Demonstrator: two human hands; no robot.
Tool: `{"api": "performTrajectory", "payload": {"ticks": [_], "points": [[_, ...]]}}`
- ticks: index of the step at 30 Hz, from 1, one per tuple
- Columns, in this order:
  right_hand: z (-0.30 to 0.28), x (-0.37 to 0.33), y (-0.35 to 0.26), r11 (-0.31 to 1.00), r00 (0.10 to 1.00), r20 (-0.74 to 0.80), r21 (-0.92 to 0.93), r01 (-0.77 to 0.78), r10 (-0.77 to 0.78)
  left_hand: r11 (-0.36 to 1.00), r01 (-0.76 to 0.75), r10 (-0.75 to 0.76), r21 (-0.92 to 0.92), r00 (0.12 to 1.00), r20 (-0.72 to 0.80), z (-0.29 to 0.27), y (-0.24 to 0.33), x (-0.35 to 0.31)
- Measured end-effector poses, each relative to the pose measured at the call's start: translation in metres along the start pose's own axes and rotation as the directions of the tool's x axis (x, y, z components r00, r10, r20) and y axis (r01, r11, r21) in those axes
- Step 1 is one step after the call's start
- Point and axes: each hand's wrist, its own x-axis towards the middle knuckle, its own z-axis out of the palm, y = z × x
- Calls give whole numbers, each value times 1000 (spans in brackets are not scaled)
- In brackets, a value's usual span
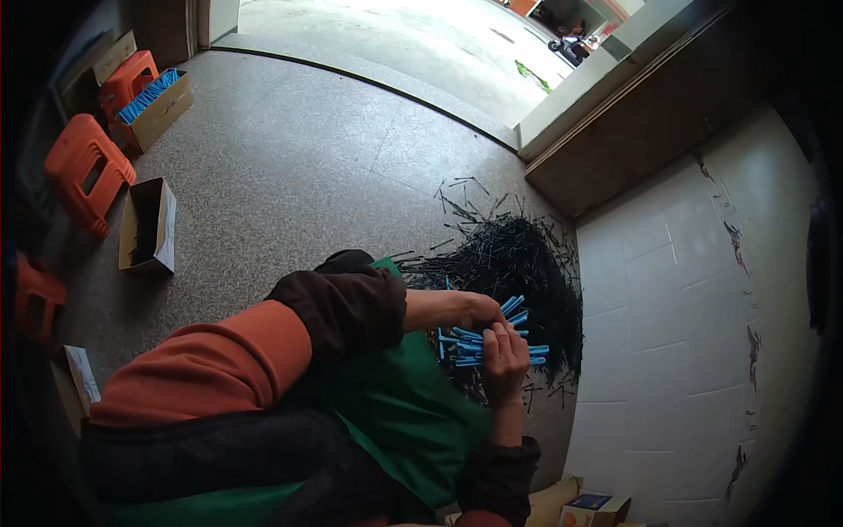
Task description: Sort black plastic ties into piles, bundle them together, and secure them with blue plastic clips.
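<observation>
Both my hands meet above a loose bundle of slim blue plastic pieces [470,345], whose exact kind I cannot make out. My left hand [479,309] reaches in from the left with curled fingers, and more blue pieces fan out just beyond its fingertips. From below, my right hand [506,358] closes over the bundle, its fingers pressed together near the left hand. Blue ends stick out on both sides of the right hand. Under and behind the bundle spreads a big heap of thin black sticks [514,250] on the floor.
Stray black sticks lie around the heap, by a white tiled wall [650,325]. Left stand orange stools [88,171], a carton of blue pieces [162,114] and an open carton with black contents [154,228]. More cartons [593,509] stand near the lower edge. An open doorway [378,44] lies ahead.
</observation>
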Motion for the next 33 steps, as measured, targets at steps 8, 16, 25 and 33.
{"api": "performTrajectory", "payload": {"ticks": [8, 16, 25, 33], "points": [[-2, 36, 15, 236, 377, 88, 645, -727, 922, 977, 198, -199, 71, 980, -2, -29, 62, -57], [42, 34, 40, -85, 340, 587, 577, -812, 735, 851, 162, -178, 499, 984, -15, -43, 42, -61], [49, 21, 47, -200, 305, 732, 514, -834, 609, 806, 136, -200, 576, 979, 48, -56, 31, -49], [46, 24, 63, -391, 328, 664, 694, -604, 672, 881, 253, -307, 399, 949, 76, -54, 67, -67]]}}
